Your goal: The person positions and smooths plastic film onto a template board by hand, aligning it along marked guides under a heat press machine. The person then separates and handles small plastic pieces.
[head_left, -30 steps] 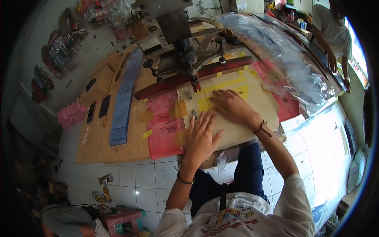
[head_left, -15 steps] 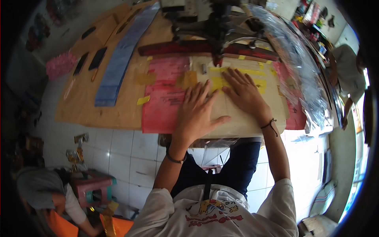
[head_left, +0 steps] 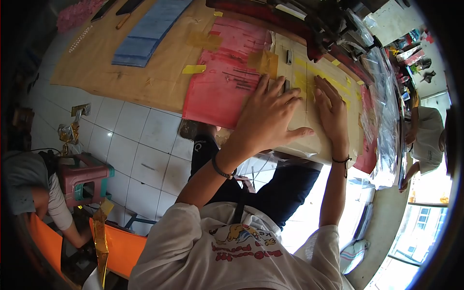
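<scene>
My left hand [head_left: 271, 115] lies palm down with its fingers spread across the left part of a beige board [head_left: 309, 118]. To its right, my right hand [head_left: 334, 116] rests on the same board, fingers stretched out and seen partly from the side. Neither hand grips anything. Yellow tape strips [head_left: 302, 72] and a small dark metal piece [head_left: 289, 57] are on the board beyond my fingers. A red sheet [head_left: 217, 89] with dark markings extends left of the board. Just past the board's far side runs the red bar [head_left: 261, 21] of a dark metal machine.
A blue strip [head_left: 150, 38] lies on the brown-covered table [head_left: 106, 79]. Clear plastic [head_left: 386, 106] covers the right side. At lower left, a person [head_left: 63, 208] works by a stool [head_left: 84, 181] and orange sheet [head_left: 118, 249]. Another person [head_left: 427, 135] is at far right.
My view has turned and tilted, so the board appears slanted. My right hand's fingers look closer together and turned more on edge; my left hand stays spread on the board.
</scene>
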Tool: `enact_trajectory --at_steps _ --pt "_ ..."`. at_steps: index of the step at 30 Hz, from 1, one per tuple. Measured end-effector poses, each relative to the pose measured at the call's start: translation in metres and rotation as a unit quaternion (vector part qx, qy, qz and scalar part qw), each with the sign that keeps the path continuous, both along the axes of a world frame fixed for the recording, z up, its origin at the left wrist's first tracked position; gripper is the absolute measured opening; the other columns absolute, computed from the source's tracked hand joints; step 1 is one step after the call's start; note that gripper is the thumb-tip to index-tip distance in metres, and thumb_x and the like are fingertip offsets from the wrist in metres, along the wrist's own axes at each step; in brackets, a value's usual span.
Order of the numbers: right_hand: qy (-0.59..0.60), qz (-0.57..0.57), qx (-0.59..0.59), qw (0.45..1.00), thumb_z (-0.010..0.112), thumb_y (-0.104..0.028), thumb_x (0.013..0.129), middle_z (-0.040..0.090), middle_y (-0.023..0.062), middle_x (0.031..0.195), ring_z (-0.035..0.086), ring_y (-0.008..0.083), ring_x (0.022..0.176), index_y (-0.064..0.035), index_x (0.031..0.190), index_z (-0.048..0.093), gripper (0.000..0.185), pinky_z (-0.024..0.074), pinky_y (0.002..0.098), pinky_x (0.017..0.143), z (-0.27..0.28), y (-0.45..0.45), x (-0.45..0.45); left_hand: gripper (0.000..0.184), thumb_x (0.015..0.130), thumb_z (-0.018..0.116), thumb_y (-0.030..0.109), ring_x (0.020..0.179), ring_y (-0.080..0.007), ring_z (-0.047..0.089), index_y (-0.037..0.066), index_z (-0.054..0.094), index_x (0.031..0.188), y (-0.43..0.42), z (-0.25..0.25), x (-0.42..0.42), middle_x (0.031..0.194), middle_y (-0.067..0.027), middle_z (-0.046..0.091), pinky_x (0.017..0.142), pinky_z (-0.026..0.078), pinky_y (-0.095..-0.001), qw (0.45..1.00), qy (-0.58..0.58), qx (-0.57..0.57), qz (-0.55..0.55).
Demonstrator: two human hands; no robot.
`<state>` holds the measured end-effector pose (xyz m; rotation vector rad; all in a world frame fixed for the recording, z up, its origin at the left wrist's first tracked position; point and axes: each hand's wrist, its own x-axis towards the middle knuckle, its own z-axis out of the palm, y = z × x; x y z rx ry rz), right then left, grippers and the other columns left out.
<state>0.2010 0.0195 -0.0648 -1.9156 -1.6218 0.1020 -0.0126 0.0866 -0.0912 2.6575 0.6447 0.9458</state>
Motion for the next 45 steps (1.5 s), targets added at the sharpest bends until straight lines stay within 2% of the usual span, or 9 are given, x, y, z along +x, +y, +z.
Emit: enact_trajectory --at_steps 5,8,11,15,18,27,33,37,45 --pt "-0.038 0.045 0.001 0.998 0.059 -0.025 0.104 0.057 0.0207 0.148 0.051 0.0379 0.141 -0.003 0.137 0.064 0.04 0.0395 0.0467 0.116 0.0 0.008 0.004 0.072 0.088 0.068 0.064 0.135 -0.034 0.052 0.002 0.068 0.125 0.0 -0.003 0.003 0.134 -0.0118 0.063 0.121 0.031 -0.0547 1.0 -0.012 0.017 0.015" --pt "-0.163 0.089 -0.013 0.983 0.058 -0.027 0.104 0.054 0.0216 0.151 0.051 0.0398 0.14 -0.0016 0.142 0.058 0.046 0.0366 0.0511 0.118 0.0 0.032 0.012 0.071 0.089 0.068 0.061 0.135 -0.0335 0.051 0.001 0.065 0.127 -0.001 -0.002 0.004 0.134 -0.0133 0.063 0.12 0.032 -0.0541 0.999 -0.009 0.018 0.026" --pt "-0.209 0.137 -0.034 0.968 0.055 -0.03 0.106 0.051 0.0236 0.152 0.049 0.0419 0.139 0.0 0.147 0.049 0.052 0.0332 0.0556 0.12 -0.003 0.061 0.013 0.07 0.091 0.067 0.058 0.135 -0.0327 0.05 0.0 0.064 0.129 -0.001 0.0 0.006 0.134 -0.0141 0.062 0.12 0.032 -0.0534 0.999 -0.003 0.013 0.032" --pt "-0.164 0.115 -0.032 0.979 0.047 -0.035 0.109 0.047 0.0264 0.154 0.042 0.0418 0.145 0.0038 0.151 0.043 0.058 0.0304 0.0501 0.121 -0.011 0.081 0.002 0.067 0.092 0.067 0.053 0.134 -0.0308 0.05 -0.002 0.063 0.13 -0.001 0.005 0.006 0.135 -0.0135 0.061 0.12 0.032 -0.0528 0.999 0.009 0.016 0.034" --pt "-0.159 0.116 0.008 0.98 0.044 -0.038 0.109 0.051 0.0267 0.15 0.05 0.0436 0.137 0.002 0.145 0.048 0.055 0.0318 0.0548 0.121 -0.016 0.08 0.003 0.065 0.092 0.068 0.051 0.134 -0.0296 0.05 -0.002 0.062 0.131 -0.003 0.005 0.009 0.136 -0.0125 0.061 0.121 0.032 -0.0517 0.999 -0.003 0.017 0.042" --pt "-0.155 -0.012 -0.11 0.982 0.045 -0.044 0.108 0.042 0.0241 0.159 0.036 0.0389 0.15 0.0014 0.152 0.044 0.063 0.0239 0.0503 0.126 0.01 0.029 0.012 0.062 0.092 0.069 0.046 0.134 -0.0311 0.051 -0.002 0.063 0.13 -0.004 0.008 0.009 0.14 -0.012 0.061 0.118 0.035 -0.0505 0.999 0.013 0.03 0.04" --pt "-0.163 0.072 -0.073 0.981 0.047 -0.044 0.107 0.038 0.0203 0.163 0.031 0.0367 0.153 -0.0069 0.154 0.046 0.06 0.0204 0.0517 0.127 0.002 -0.021 0.005 0.058 0.091 0.069 0.039 0.134 -0.0321 0.052 -0.003 0.062 0.131 -0.005 0.011 0.01 0.144 -0.0139 0.058 0.116 0.038 -0.0495 0.998 0.025 0.038 0.05" --pt "-0.143 0.067 -0.06 0.986 0.046 -0.043 0.107 0.037 0.0183 0.164 0.029 0.0359 0.154 -0.0085 0.154 0.046 0.058 0.0179 0.0508 0.128 0.003 -0.021 0.001 0.053 0.091 0.07 0.032 0.132 -0.033 0.052 -0.001 0.062 0.132 -0.008 0.016 0.009 0.145 -0.0143 0.057 0.114 0.042 -0.0444 0.998 0.004 0.021 0.067" --pt "-0.153 0.048 -0.068 0.985 0.045 -0.045 0.107 0.033 0.0156 0.167 0.026 0.0343 0.156 -0.0108 0.157 0.043 0.061 0.0165 0.0505 0.128 -0.005 -0.017 0.003 0.051 0.091 0.07 0.033 0.131 -0.0333 0.054 -0.001 0.065 0.129 -0.007 0.014 0.011 0.142 -0.0131 0.061 0.114 0.041 -0.0449 0.997 0.004 0.036 0.069"
